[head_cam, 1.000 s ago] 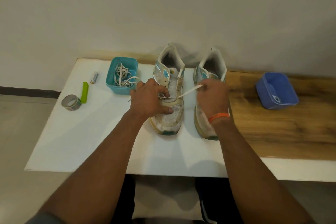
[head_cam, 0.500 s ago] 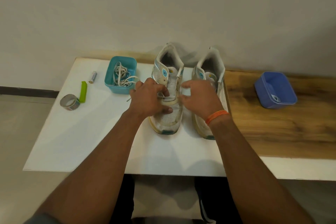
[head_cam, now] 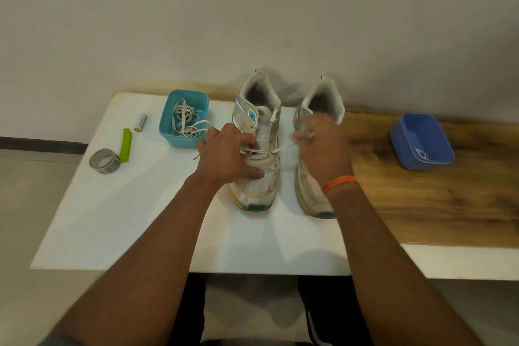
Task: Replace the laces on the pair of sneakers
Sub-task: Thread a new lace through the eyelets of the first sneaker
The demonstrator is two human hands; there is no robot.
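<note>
Plain pale wall stands behind the desk (head_cam: 140,233), which is white on my side and wooden brown toward the right. Going from the left, a roll of tape (head_cam: 105,161), a green clip (head_cam: 125,145) and a small battery (head_cam: 140,122) lie well apart from the shoes. Next comes the teal box (head_cam: 184,118) with a bundle of laces in it, one loop hanging over its rim.

My left hand (head_cam: 227,159) rests on the left sneaker (head_cam: 257,149), thumb pressing on the toe mesh, fingers curled around the lace (head_cam: 259,151) at the lowest eyelets. Half a second ago my right hand (head_cam: 323,149) was close against this shoe; now it has moved away to the right, pinching the lace end, though it is blurred and I cannot see the fingers exactly. The lace is stretched from the eyelet to that hand, so I judge that I am pulling it through the first row, and the lacing is only at its beginning.

Both sneakers stand upright, their long axis running away from me, toes toward me and heels toward the wall. The right sneaker (head_cam: 317,194), just beside the first, seems not laced yet. Far right, a blue box (head_cam: 421,140) sits on the wooden part.
</note>
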